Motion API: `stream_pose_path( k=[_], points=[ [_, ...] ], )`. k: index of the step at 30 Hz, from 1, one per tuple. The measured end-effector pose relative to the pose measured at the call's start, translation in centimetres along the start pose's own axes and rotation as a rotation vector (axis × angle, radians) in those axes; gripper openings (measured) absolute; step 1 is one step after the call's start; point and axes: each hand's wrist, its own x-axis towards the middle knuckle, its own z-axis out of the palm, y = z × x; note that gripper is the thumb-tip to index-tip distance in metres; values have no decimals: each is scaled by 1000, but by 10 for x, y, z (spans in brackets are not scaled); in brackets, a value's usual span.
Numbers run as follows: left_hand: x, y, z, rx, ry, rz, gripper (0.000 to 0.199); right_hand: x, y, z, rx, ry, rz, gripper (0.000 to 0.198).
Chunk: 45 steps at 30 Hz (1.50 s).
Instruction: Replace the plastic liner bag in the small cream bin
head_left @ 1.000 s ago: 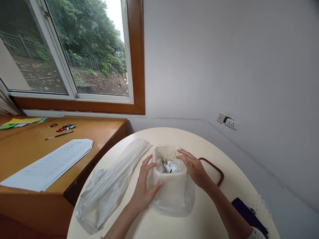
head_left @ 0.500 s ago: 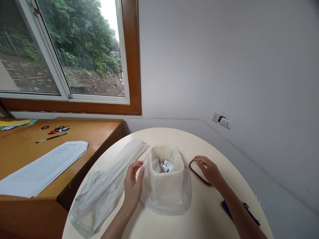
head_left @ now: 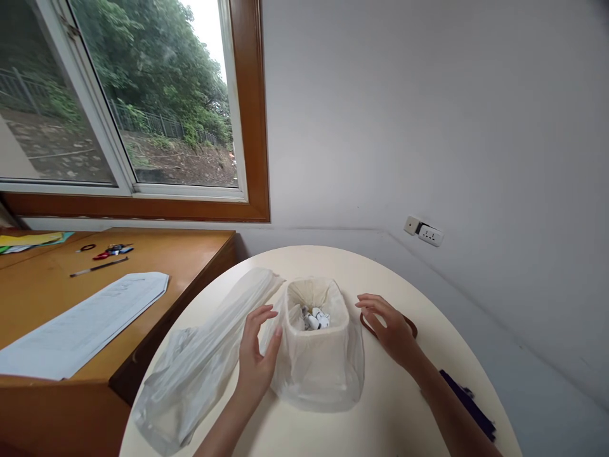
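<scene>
A small bin lined with a whitish plastic bag [head_left: 318, 362] stands on the round table, the bag folded down over its outside. Crumpled paper [head_left: 316, 318] lies within. My left hand [head_left: 257, 346] is at the bin's left side, thumb and fingers apart, holding nothing. To the right of the bin, my right hand [head_left: 387, 327] hovers with loosely curved, parted fingers over a brown ring [head_left: 412, 325]. That ring lies on the table, partly hidden under the hand. Left of my left hand a second whitish plastic bag [head_left: 204, 355] is spread out lengthwise.
The cream round table [head_left: 390, 412] meets a wooden desk [head_left: 200, 244] on the left, which bears papers [head_left: 90, 324], a pen [head_left: 99, 266] and scissors [head_left: 108, 252]. A dark purple cloth-like item [head_left: 469, 406] lies by my right forearm. A wall socket [head_left: 431, 235] is behind.
My right hand has let go of the brown ring, which now lies further right, and has shifted slightly left toward the bin. My left hand's fingers have come away from the bag's edge.
</scene>
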Motion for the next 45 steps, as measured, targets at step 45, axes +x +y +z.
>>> stream_pose_path(
  k=[45],
  points=[
    [12, 29, -9, 311, -281, 358, 13, -17, 35, -21, -376, 87, 36, 17]
  ],
)
